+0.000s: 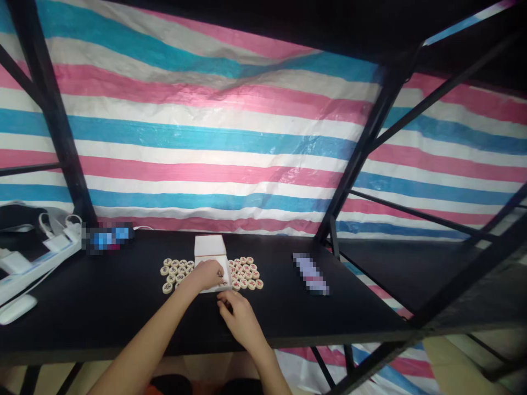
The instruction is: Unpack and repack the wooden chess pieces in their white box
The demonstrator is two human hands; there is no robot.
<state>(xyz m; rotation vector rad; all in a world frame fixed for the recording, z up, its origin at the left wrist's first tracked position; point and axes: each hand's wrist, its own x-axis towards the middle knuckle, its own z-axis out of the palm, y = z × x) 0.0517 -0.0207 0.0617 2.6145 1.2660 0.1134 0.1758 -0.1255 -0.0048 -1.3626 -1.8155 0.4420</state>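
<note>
A small white open box (209,255) sits on the black tabletop (123,307), its lid standing up at the back. Round wooden game pieces lie in two groups: black-marked ones (175,270) to its left, red-marked ones (246,272) to its right. My left hand (206,276) rests over the box's tray with fingers curled, pinching something small I cannot make out. My right hand (239,315) lies on the table just in front of the box, fingers bent, close to the nearest red pieces.
A white power strip with plugs and cables (37,252) lies at the left edge. A blurred blue object (107,237) sits at the back left, a blurred flat object (312,273) to the right. Black shelf posts (354,164) stand around; a striped tarp hangs behind.
</note>
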